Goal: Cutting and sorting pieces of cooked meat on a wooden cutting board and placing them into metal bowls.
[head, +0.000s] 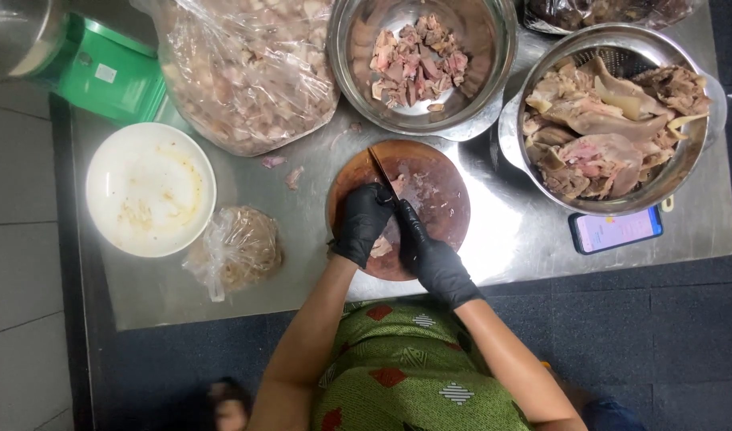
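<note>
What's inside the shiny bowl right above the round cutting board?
Inside the steel bowl lies a small pile of cut meat pieces, pink and grey. Bare shiny metal shows around them. Whatever sits beneath the pile is covered.

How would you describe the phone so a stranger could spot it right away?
Start at the steel table and find the colander of big meat pieces at its right end. Just below it, at the table's near edge, lies the phone: the only flat rectangle there, with a lit screen.
</note>
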